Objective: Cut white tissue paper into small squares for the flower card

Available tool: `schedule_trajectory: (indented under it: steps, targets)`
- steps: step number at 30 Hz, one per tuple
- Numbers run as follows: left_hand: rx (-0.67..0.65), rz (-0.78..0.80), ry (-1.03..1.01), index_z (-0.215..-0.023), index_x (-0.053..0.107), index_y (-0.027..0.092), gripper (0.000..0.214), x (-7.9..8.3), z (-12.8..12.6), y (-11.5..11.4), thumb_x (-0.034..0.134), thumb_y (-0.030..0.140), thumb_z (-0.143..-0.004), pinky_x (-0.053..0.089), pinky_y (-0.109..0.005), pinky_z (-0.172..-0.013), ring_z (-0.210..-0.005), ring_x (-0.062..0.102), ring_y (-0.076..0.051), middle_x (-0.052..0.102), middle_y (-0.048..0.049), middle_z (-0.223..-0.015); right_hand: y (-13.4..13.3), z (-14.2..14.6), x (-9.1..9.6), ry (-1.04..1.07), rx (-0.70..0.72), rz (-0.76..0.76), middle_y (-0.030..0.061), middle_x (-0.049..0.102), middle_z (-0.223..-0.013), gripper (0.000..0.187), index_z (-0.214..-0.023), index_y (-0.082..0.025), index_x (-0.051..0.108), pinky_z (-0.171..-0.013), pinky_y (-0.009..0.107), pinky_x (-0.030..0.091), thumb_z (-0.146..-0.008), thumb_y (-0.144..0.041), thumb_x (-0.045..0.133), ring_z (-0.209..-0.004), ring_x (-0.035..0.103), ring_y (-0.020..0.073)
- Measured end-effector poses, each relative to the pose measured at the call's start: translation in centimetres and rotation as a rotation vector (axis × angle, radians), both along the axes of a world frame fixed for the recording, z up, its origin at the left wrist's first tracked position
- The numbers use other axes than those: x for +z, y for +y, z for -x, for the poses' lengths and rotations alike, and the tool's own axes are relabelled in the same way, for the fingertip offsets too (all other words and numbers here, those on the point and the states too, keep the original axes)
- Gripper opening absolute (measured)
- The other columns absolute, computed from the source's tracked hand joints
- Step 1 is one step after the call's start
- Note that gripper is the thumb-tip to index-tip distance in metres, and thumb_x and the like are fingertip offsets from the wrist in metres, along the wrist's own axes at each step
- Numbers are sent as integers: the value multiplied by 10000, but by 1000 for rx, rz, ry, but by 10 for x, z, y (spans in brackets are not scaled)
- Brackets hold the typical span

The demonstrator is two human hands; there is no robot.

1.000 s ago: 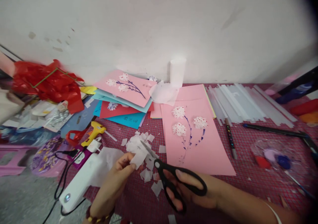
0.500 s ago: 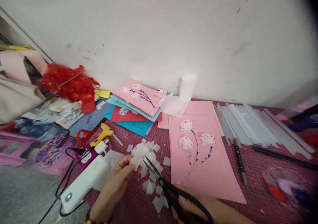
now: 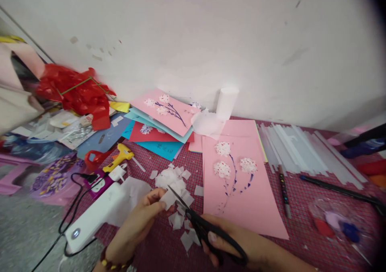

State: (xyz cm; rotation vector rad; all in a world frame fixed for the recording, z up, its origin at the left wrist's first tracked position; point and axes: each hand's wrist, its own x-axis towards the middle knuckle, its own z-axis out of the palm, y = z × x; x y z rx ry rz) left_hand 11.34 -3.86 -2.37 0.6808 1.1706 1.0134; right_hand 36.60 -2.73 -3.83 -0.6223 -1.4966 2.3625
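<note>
Between thumb and fingers my left hand [image 3: 150, 209] pinches a small piece of white tissue paper [image 3: 168, 199]. My right hand [image 3: 224, 240] grips black-handled scissors [image 3: 193, 215], fingers through the loops. Their blades point up and left, nearly together, with the tip at the edge of the held piece. Under and behind both hands lies a heap of cut white paper pieces [image 3: 173, 177]. Just right of the heap, a pink sheet [image 3: 241, 207] carries three white flower heads on blue stems.
A yellow glue gun [image 3: 122, 155], a purple socket [image 3: 101, 183] with cables and a white power bank [image 3: 90, 223] lie left. Decorated cards [image 3: 169, 115] are stacked behind, beside a white roll [image 3: 227, 103]. Glue sticks [image 3: 301, 147], a marker [image 3: 283, 191] and a black pen [image 3: 337, 189] are right.
The scissors have moved slightly left and their blades have come closer together at the paper piece. The whole view has shifted a little. My left hand still pinches the paper.
</note>
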Motion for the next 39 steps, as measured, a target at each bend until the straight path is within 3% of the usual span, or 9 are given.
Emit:
schedule_trajectory:
  steps: [16,23,26,30,35,39]
  targets:
    - [-50,19,-34,-646,588,166,159,-6,0,4,709,268,-670,402,-251,-592,-601,545,-146,626,-19,-632,2,1,0,-87,25,-51,-22,490,-727,619,-1040,-135,499,-497,191,357,-821,-714,510,-528,459,60]
    - [-13,70,-42,-651,639,180,140,-2,0,5,751,266,-654,426,-241,-586,-595,556,-144,643,-14,-628,2,2,-5,-113,-10,42,-52,455,-708,587,-1042,-152,506,-431,167,326,-800,-683,573,-466,430,44]
    - [17,62,40,-679,682,184,130,1,3,5,763,285,-661,445,-224,-580,-600,556,-135,643,-11,-640,4,-1,-6,-52,-26,21,-28,488,-715,576,-1003,-141,510,-510,196,361,-828,-689,529,-539,466,72]
    - [142,86,119,-685,679,187,174,-2,10,4,807,294,-635,380,-178,-454,-469,445,-69,558,48,-571,4,-8,-7,6,-47,-1,12,507,-786,565,-971,-139,516,-624,252,399,-868,-691,454,-648,489,111]
    - [250,113,103,-765,690,183,261,0,13,4,850,282,-584,432,-182,-484,-487,497,-67,606,49,-648,4,-18,1,-78,59,-142,27,473,-889,516,-1095,-150,514,-677,264,423,-894,-624,485,-744,469,133]
    - [187,92,108,-805,702,185,273,8,8,5,844,255,-582,468,-202,-539,-544,548,-92,649,30,-711,8,-17,14,-127,117,-179,25,453,-886,557,-1205,-154,486,-679,278,425,-901,-619,466,-740,445,140]
